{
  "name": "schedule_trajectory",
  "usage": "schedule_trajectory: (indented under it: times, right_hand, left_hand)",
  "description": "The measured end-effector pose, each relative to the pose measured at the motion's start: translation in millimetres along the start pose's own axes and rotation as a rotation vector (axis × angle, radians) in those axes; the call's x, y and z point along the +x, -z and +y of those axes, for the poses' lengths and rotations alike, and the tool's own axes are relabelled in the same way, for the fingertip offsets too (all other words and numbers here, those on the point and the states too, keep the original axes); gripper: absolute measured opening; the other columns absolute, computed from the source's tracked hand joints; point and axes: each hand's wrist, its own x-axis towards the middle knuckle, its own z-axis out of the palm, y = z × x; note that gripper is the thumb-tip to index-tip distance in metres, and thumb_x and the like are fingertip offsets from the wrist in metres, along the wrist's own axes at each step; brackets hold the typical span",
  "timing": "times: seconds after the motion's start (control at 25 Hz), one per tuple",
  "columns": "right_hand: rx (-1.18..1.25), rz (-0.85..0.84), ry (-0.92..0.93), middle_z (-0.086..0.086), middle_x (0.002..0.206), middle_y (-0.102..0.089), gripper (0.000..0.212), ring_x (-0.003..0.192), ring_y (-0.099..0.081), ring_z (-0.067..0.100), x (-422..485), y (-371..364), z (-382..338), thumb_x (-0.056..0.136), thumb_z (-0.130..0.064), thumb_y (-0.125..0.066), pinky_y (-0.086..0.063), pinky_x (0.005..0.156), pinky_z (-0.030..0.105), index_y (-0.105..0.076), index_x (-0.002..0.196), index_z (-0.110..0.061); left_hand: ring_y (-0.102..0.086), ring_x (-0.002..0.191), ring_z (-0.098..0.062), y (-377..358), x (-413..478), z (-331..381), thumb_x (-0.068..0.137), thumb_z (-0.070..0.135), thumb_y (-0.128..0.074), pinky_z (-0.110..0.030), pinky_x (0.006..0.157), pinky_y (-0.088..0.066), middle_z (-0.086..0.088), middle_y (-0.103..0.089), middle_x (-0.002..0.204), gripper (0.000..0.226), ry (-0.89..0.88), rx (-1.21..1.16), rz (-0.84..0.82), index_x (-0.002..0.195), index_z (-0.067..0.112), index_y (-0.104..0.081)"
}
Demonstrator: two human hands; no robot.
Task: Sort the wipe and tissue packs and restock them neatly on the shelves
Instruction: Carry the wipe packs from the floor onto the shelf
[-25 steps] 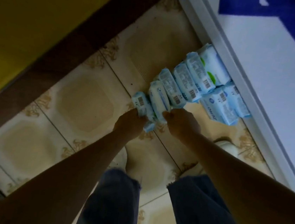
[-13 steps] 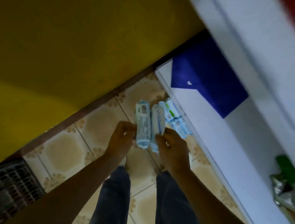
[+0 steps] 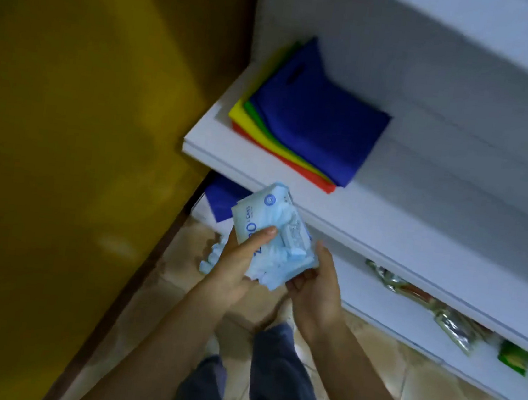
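While the left hand's (image 3: 235, 262) thumb is pressing atop the bundle of pale blue tissue packs (image 3: 272, 230), the right hand's (image 3: 316, 291) fingers (image 3: 298, 281) are cupping it underneath, just before the white shelf (image 3: 399, 244); the blur is hiding the pack count.

1 head-worn wide-angle view, tilted steeply down at the floor (image 3: 430, 399), shelves (image 3: 384, 233) close on the right

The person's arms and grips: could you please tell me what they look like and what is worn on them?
The left forearm and right forearm are bare, no sleeves in view. The left grip and right grip wear no gloves; no ring, watch or bracelet shows, though the picture is blurred. Dark blue trousers show below.
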Motion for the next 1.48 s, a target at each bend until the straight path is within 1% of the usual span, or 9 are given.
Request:
schedule_trajectory:
  times: [0.16,0.28,0.44,0.64,0.84,1.0,1.2,1.36,1.48]
  right_hand:
    - [0.059,-0.037,0.284,0.008,0.121,-0.067,0.08,0.109,-0.065,0.022,-67.7,16.3,-33.1,0.071,-0.069,-0.064,-0.053,0.091,0.037,-0.054,0.13,-0.016]
    - [-0.027,0.048,0.517,0.0,0.119,-0.067,0.091,0.107,-0.066,0.016,-114.7,35.8,-67.3,0.059,-0.043,-0.088,-0.054,0.091,0.039,-0.042,0.134,-0.023]
    - [0.061,-0.004,0.713,0.0,0.12,-0.065,0.077,0.109,-0.065,0.016,-163.3,80.4,-110.4,0.064,-0.014,-0.083,-0.056,0.084,0.032,-0.044,0.13,-0.024]
    - [0.043,0.035,0.828,-0.002,0.115,-0.066,0.077,0.103,-0.067,0.015,-213.3,166.5,-155.7,0.06,-0.006,-0.085,-0.057,0.074,0.031,-0.049,0.125,-0.025]
    - [-0.138,-0.037,1.033,-0.005,0.111,-0.066,0.065,0.106,-0.064,0.015,-260.6,254.6,-201.4,0.068,0.007,-0.073,-0.056,0.072,0.028,-0.052,0.116,-0.031]
    - [-0.223,-0.107,1.159,-0.013,0.111,-0.066,0.069,0.108,-0.061,0.007,-284.5,302.7,-236.1,0.065,0.004,-0.061,-0.056,0.072,0.027,-0.056,0.115,-0.043]
    - [-0.241,-0.039,1.208,-0.022,0.12,-0.061,0.078,0.115,-0.057,0.0,-270.6,315.7,-257.3,0.079,0.002,-0.068,-0.053,0.088,0.024,-0.035,0.14,-0.035]
    - [-0.302,-0.013,1.206,-0.021,0.134,-0.053,0.072,0.123,-0.049,-0.003,-240.7,291.6,-271.1,0.086,-0.01,-0.068,-0.041,0.104,0.022,-0.033,0.145,-0.034]
    - [-0.374,-0.012,1.182,-0.02,0.135,-0.049,0.067,0.119,-0.05,-0.005,-220.0,274.4,-290.8,0.088,-0.011,-0.066,-0.042,0.101,0.019,-0.035,0.142,-0.036]
  left_hand:
    - [-0.062,0.113,-0.032,-83.7,-37.6,-11.8,0.057,0.03,-0.086,-0.055,0.094,-0.05,-0.013,-0.063,0.125,0.087,-0.17,0.113,-0.032,0.134,0.016,-0.048]
    - [-0.066,0.108,-0.025,-147.8,-73.2,-27.3,0.058,0.037,-0.083,-0.049,0.087,-0.055,-0.006,-0.066,0.12,0.085,-0.271,0.191,-0.147,0.133,0.022,-0.046]
    - [-0.063,0.114,-0.023,-209.0,-104.9,-40.2,0.069,0.045,-0.075,-0.045,0.092,-0.053,-0.004,-0.064,0.125,0.078,-0.365,0.413,-0.373,0.136,0.021,-0.044]
    - [-0.055,0.123,-0.028,-266.0,-118.0,-57.8,0.058,0.069,-0.077,-0.048,0.099,-0.048,-0.01,-0.053,0.139,0.11,-0.343,0.544,-0.549,0.145,0.018,-0.035]
    - [-0.061,0.114,-0.025,-350.6,-153.5,-63.5,0.045,0.043,-0.094,-0.032,0.081,-0.054,-0.009,-0.061,0.13,0.125,-0.396,1.064,-0.837,0.147,0.014,-0.028]
    - [-0.066,0.105,-0.01,-406.4,-188.3,-92.7,0.068,-0.006,-0.08,-0.021,0.079,-0.054,0.009,-0.07,0.114,0.068,-0.52,1.296,-1.017,0.126,0.012,-0.051]
    - [-0.062,0.108,-0.004,-430.9,-184.0,-113.6,0.064,0.0,-0.086,-0.015,0.08,-0.051,0.004,-0.061,0.12,0.073,-0.946,1.267,-0.819,0.121,0.02,-0.043]
    - [-0.059,0.112,-0.01,-436.1,-158.4,-91.8,0.061,0.036,-0.085,-0.024,0.089,-0.052,0.002,-0.054,0.124,0.077,-1.333,1.126,-0.648,0.122,0.04,-0.039]
    - [-0.057,0.118,-0.017,-441.2,-132.5,-61.6,0.061,0.047,-0.084,-0.039,0.09,-0.054,-0.002,-0.053,0.129,0.076,-1.359,0.992,-0.516,0.121,0.044,-0.037]
